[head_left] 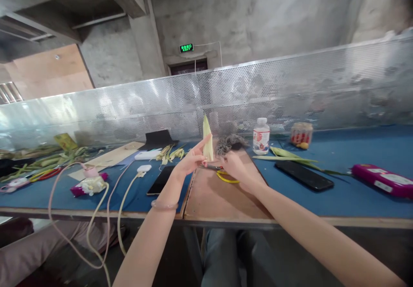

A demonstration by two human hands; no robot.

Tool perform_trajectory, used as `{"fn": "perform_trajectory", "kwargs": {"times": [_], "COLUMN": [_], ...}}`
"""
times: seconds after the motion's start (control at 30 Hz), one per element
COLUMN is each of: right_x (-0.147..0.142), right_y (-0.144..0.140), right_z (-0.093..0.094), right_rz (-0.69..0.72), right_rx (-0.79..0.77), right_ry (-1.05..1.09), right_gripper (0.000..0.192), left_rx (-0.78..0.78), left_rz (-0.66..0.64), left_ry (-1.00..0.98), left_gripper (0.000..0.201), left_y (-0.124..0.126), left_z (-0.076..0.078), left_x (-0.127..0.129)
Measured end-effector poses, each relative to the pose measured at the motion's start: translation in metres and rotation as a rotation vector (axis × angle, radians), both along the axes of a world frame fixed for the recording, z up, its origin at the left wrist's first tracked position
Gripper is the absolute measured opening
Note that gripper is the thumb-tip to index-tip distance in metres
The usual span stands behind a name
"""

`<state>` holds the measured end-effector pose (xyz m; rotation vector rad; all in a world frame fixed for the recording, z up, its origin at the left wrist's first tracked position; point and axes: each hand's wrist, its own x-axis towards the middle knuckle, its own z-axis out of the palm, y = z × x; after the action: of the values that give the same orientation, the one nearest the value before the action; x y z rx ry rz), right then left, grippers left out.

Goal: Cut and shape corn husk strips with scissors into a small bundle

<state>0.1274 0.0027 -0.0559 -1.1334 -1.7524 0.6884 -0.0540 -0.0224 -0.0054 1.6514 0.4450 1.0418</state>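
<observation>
My left hand (193, 155) is closed on a pale green corn husk (207, 143), which stands upright with its pointed tip up. My right hand (234, 166) is just to the right of the husk, its fingers curled together; whatever they may pinch is hidden or too small to make out. Below and between the hands is a pair of scissors with yellow handles (227, 177) on a brown board (206, 201). A tangle of grey yarn (228, 144) sits right behind my right hand.
To the right are a white-capped plastic bottle (261, 136), a jar (301, 135), more husk leaves (287, 154), a black phone (303, 175) and a magenta case (382, 179). On the left lie a dark tablet (163, 179), cables (127, 192) and heaped husks (45, 162). A perforated metal screen (155, 102) runs behind.
</observation>
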Motion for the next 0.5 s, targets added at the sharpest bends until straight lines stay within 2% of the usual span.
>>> {"fn": "perform_trajectory", "kwargs": {"times": [0.1,0.23,0.33,0.5], "right_x": [-0.0022,-0.0027,-0.0015,0.0014], "right_y": [-0.0022,-0.0071,-0.0072,-0.0025], "right_z": [0.0071,0.0106,0.0087,0.0054], "right_rz": [0.217,0.446,0.514,0.5], "right_rx": [-0.069,-0.137,-0.188,-0.236], "right_ry": [0.184,0.379,0.476,0.547], "right_gripper": [0.039,0.034,0.035,0.032], "left_rx": [-0.009,-0.042,-0.028,-0.009], "left_rz": [-0.002,-0.019,-0.016,-0.017], "left_ry": [0.062,0.164,0.188,0.191], "left_gripper": [0.082,0.085,0.085,0.082], "left_y": [0.0025,0.0059,0.0067,0.007], "left_z": [-0.0019,-0.0055,-0.0065,-0.005], "left_x": [-0.0002,-0.0002,0.0004,0.0018]}}
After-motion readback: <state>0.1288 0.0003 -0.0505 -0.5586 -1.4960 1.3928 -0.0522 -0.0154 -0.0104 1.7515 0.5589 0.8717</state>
